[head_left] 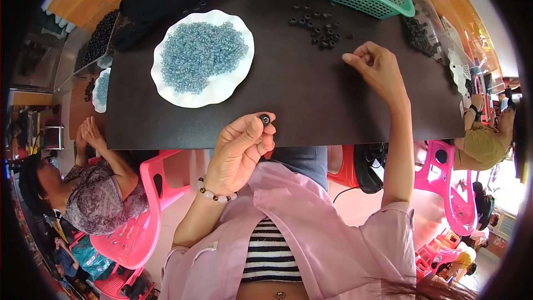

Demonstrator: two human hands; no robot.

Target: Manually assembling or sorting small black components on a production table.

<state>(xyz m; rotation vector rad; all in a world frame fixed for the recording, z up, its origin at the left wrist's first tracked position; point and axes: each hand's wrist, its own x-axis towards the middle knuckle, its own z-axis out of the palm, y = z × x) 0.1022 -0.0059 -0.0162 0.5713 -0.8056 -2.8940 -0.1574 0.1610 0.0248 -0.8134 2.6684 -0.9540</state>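
Black, a small round part [265, 119] sat pinched in the left hand [240, 143] above the table [294, 86]; the right hand [378, 68] curled near scattered black parts [323, 45], its contents impossible to tell. A slackened left pinch could have sent the piece rolling away.

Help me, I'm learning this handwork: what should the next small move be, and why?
Perhaps move the right hand to the loose black pieces: it is near them with none visible in its grasp, while the left hand holds one round black piece.
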